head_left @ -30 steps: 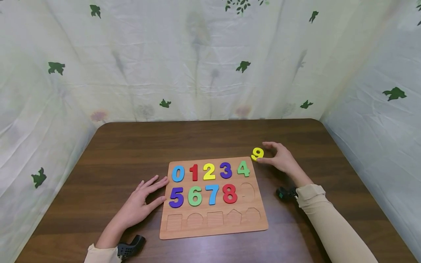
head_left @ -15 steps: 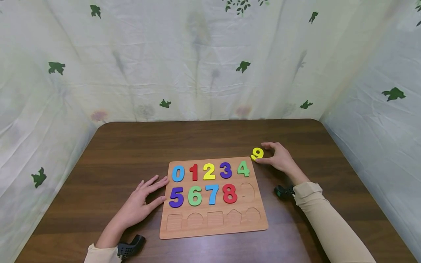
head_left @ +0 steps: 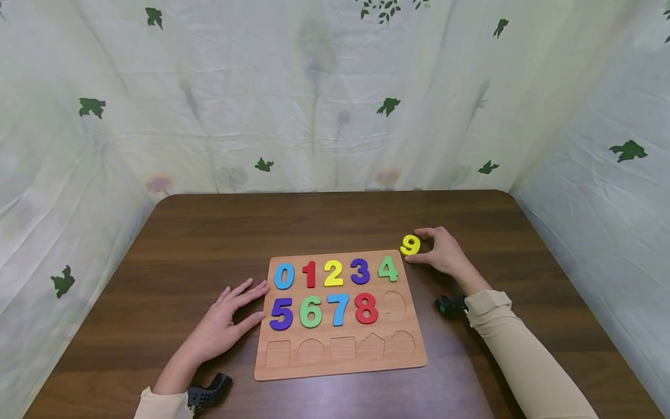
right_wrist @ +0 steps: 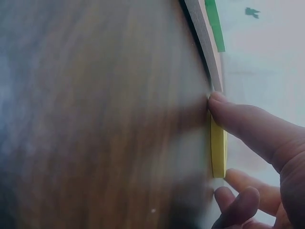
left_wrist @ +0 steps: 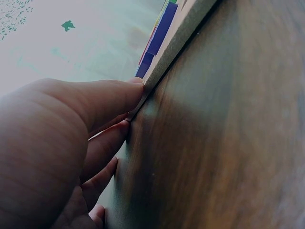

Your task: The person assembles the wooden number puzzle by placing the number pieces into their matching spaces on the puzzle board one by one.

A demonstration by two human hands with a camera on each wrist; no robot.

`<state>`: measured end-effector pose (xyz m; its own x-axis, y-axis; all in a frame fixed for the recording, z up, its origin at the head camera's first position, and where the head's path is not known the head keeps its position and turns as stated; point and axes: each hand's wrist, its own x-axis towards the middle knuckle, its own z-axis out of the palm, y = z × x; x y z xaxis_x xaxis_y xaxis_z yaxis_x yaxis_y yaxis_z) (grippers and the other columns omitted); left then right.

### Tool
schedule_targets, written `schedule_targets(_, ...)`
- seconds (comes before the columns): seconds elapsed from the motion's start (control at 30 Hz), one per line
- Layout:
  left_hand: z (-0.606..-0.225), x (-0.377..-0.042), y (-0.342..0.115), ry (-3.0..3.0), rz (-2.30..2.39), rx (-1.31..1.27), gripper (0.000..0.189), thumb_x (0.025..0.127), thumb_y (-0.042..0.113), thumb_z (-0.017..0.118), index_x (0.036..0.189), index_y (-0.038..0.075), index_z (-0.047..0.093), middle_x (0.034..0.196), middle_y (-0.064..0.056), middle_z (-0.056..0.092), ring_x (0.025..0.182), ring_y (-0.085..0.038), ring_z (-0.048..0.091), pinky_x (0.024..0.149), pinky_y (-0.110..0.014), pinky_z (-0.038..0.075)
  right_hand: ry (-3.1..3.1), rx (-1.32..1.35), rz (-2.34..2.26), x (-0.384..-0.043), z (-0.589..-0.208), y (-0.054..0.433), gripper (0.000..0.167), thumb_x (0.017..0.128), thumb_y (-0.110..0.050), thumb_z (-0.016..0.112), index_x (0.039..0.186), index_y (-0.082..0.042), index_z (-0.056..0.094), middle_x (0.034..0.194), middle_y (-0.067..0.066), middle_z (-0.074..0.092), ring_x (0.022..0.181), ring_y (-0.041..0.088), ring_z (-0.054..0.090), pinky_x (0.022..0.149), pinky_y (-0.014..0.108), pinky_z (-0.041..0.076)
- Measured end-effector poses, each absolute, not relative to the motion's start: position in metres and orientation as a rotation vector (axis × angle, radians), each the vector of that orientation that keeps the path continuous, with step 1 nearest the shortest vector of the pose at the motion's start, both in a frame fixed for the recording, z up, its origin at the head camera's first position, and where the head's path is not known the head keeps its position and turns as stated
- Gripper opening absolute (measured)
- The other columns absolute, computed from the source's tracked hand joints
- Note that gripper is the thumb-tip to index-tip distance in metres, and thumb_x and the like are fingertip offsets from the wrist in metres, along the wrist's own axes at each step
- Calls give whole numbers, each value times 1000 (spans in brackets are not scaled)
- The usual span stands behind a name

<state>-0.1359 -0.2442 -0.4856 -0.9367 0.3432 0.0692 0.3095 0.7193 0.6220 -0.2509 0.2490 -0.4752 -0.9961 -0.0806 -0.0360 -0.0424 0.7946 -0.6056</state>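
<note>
A wooden number board [head_left: 342,352] lies on the table, with coloured numbers 0 to 8 in its upper two rows. My left hand [head_left: 217,329] rests at the board's left edge, thumb and fingertips touching it; the left wrist view shows the thumb [left_wrist: 109,98] against that edge. Just off the board's far right corner is a yellow number 9 [head_left: 410,245], flat on the table. My right hand [head_left: 445,253] pinches it, thumb on the near side and a finger on the far side. Side-on in the right wrist view, the yellow 9 [right_wrist: 218,148] sits between thumb and finger.
One 9-shaped recess [head_left: 394,306] shows beside the red 8 [head_left: 366,308]. Several shape recesses line the board's near row. The brown table [head_left: 314,224] reaches back to a pale curtain [head_left: 335,116] with green leaf-like patches.
My right hand has shifted slightly left, its fingers closing in around the yellow 9. The left hand and the board stay where they were.
</note>
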Motion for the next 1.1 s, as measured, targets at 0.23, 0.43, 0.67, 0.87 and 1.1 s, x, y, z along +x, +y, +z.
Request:
schedule_targets(0.23,-487,-136,-245,2868,1021,547,56,102,33,75,154,21,61,162,-9,56,159,-47,36,127,-78,15,2921,-102,-963,-252,-475,247,75,89,-31,89,150,2,59,149,27,57,142,46,47,122,66,41)
schedule_targets(0.43,-486,-137,-244,2870,1018,544,56,102,33,74,155,21,61,163,-8,56,159,-47,36,128,-77,15,2902,-80,-977,-253,-473,246,71,90,-30,88,148,1,61,146,28,58,141,46,48,122,66,40)
schedule_targets(0.67,-486,-136,-244,2872,1017,539,55,102,33,75,154,21,61,162,-8,56,159,-47,36,128,-77,15,2893,-54,-958,-254,-473,245,67,92,-32,87,145,2,63,144,27,58,140,46,49,122,66,40)
schedule_targets(0.87,-486,-136,-243,2863,1025,525,56,102,33,75,154,21,61,163,-8,56,159,-47,35,128,-77,14,2912,-69,-935,-254,-473,246,69,91,-35,88,142,5,64,140,27,62,133,45,54,118,63,46)
schedule_targets(1.1,-488,-136,-244,2867,1019,516,56,101,34,75,154,21,61,163,-8,56,159,-47,35,128,-77,14,2933,-97,-930,-252,-475,250,68,91,-34,88,142,5,64,139,27,63,132,44,55,115,62,48)
